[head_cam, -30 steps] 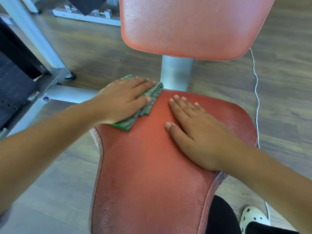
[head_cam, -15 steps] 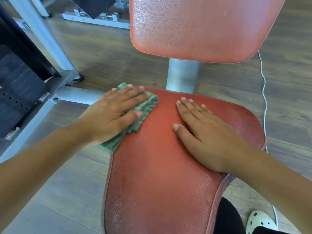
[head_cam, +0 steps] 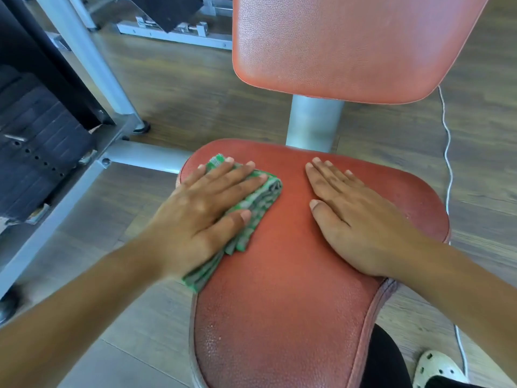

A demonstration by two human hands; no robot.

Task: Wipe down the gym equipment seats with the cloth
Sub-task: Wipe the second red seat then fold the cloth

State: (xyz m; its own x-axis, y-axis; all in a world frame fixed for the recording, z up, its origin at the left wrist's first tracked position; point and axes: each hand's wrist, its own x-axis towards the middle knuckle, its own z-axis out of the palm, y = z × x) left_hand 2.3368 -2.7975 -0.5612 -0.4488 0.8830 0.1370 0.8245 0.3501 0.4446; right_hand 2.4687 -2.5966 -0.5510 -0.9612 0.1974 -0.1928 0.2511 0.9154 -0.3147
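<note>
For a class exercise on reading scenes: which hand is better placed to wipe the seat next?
Left. The left hand presses flat on the green cloth on the seat; the right hand rests bare on it.

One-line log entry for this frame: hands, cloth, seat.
left hand: flat, pressing green cloth on red seat, left edge | right hand: flat on seat, bare | backrest: untouched

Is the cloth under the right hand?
No, the green cloth is under the left hand; the right hand rests on bare seat.

Hands: left hand (head_cam: 201, 219) and right hand (head_cam: 361, 219), bare, nails short
Leg: black trousers (head_cam: 387, 359)
Foot: white clog (head_cam: 436, 366) with round holes
</note>
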